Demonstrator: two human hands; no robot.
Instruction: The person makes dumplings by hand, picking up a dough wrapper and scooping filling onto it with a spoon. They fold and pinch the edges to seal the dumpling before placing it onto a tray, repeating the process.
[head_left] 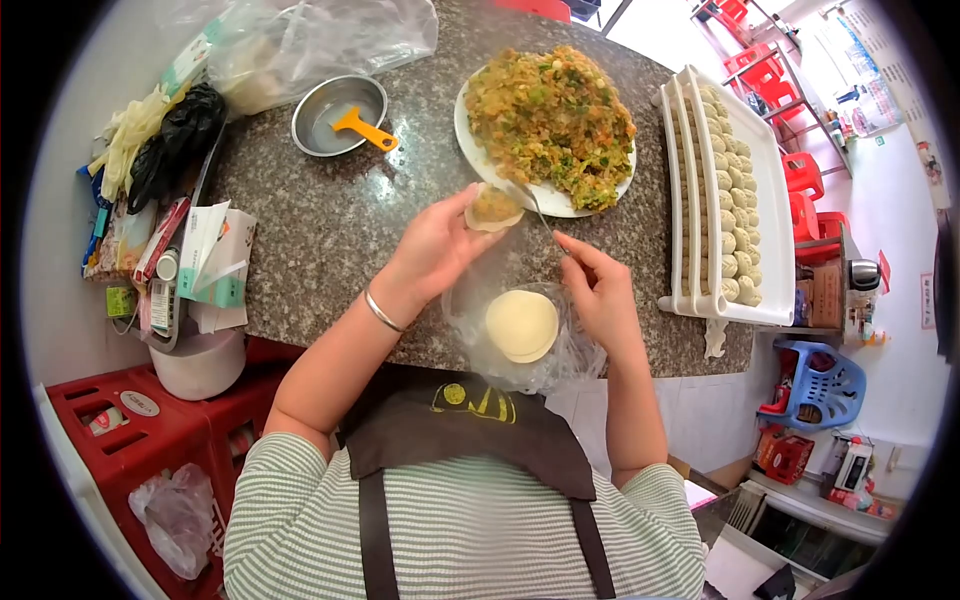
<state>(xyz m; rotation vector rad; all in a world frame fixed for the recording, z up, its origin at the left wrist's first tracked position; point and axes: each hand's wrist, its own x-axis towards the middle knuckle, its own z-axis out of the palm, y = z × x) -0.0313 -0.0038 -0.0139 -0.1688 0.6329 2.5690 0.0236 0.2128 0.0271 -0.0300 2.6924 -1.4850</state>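
My left hand (pixel 435 243) holds a round dough wrapper (pixel 493 208) with some filling on it, beside the near edge of a white plate (pixel 470 145). A large heap of chopped filling (pixel 550 115) covers that plate. In my right hand (pixel 603 290) is the handle of a thin metal utensil (pixel 535 203), its tip near the wrapper and the plate rim. Between my forearms a stack of round wrappers (pixel 522 326) lies on clear plastic (pixel 455 320).
Stacked white trays (pixel 775 230) of shaped dumplings stand at the right. A metal bowl (pixel 312 123) with an orange-handled tool (pixel 365 127) sits at the upper left, near plastic bags (pixel 340 35). Boxes and gloves (pixel 130 125) line the left edge.
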